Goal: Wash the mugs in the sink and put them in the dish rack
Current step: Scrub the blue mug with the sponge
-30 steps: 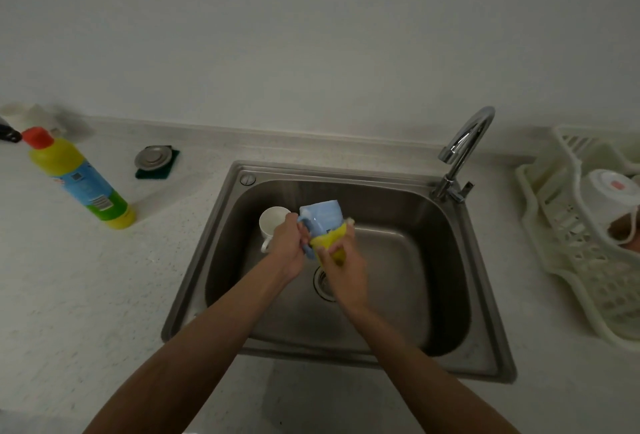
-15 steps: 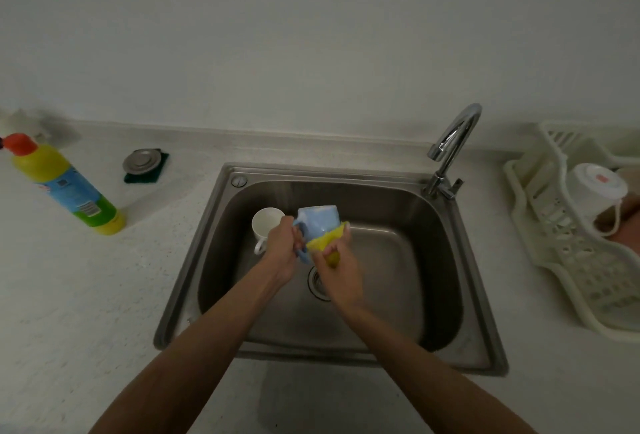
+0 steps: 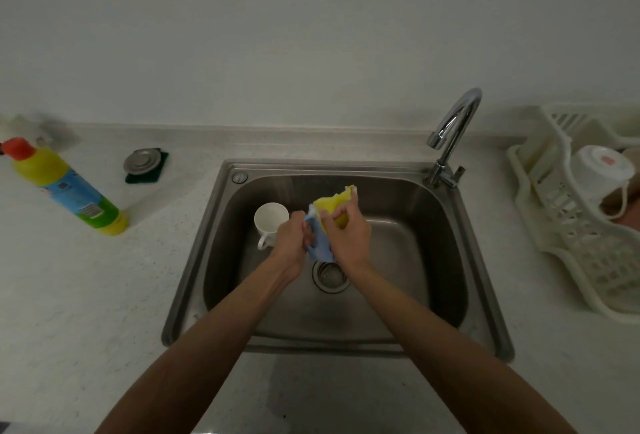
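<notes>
Sink (image 3: 433, 243) was brushed steel with a dull sheen, faucet (image 3: 456, 118) was mirror-shiny chrome. Counter (image 3: 86, 295) looked matt and speckled like stone, dish rack (image 3: 554, 218) was cream plastic, white mug (image 3: 271, 218) smooth glazed ceramic.

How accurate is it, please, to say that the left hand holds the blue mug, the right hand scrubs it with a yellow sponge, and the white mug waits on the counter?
Nearly: the head view shows the white mug standing in the sink, not on the counter. The left hand does hold the blue mug and the right hand the yellow sponge.
</notes>
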Demonstrator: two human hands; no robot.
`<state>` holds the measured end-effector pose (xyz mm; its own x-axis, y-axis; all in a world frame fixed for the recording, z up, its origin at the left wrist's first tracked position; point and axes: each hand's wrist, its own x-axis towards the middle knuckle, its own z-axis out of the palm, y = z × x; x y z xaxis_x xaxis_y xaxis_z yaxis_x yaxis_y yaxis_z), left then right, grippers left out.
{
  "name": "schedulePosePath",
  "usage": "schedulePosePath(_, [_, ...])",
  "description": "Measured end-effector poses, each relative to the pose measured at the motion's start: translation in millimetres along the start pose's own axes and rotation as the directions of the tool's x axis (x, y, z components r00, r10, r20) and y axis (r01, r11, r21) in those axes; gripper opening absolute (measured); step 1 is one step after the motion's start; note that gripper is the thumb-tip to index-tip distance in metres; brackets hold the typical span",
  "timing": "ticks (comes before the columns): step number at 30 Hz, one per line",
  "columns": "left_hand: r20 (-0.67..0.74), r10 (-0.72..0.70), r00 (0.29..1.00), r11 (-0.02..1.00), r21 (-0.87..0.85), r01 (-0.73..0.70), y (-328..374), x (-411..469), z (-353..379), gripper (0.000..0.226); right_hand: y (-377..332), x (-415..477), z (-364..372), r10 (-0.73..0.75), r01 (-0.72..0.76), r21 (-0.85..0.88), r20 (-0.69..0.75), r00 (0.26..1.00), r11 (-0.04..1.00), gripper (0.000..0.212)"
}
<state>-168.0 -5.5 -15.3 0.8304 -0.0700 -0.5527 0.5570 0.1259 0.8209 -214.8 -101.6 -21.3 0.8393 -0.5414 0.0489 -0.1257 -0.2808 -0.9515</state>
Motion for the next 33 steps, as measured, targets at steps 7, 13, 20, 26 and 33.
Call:
schedulePosePath(7, [0.347, -0.114, 0.931, 0.988, -0.055, 0.142, 11, 12, -34, 0.03, 14, 8, -33, 0.182, -0.22, 0.177, 0.205, 0.962, 0.959, 0.027])
schedulePosePath(13, [0.36, -0.147, 0.921, 0.982, -0.062, 0.181, 12, 15, -37, 0.036, 25, -3, -43, 0.227, -0.304, 0.214, 0.324, 0.919, 0.928, 0.017])
schedulePosePath(20, [0.167, -0.053, 0.985, 0.976, -0.202, 0.086, 0, 4, 6, 0.035, 39, -42, -8, -0.122, 0.13, -0.163, 0.056, 0.991, 0.978, 0.079])
schedulePosePath(26, [0.097, -0.049, 0.994, 0.967, -0.244, 0.071, -7, 10, 12, 0.02, 42, -24, -8, -0.24, 0.248, -0.251, 0.064, 0.969, 0.936, 0.079])
schedulePosePath(33, [0.098, -0.069, 0.993, 0.965, -0.244, 0.091, -9, 10, 8, 0.01, 21, 2, -12, -0.096, 0.113, -0.216, 0.09, 0.991, 0.97, 0.063])
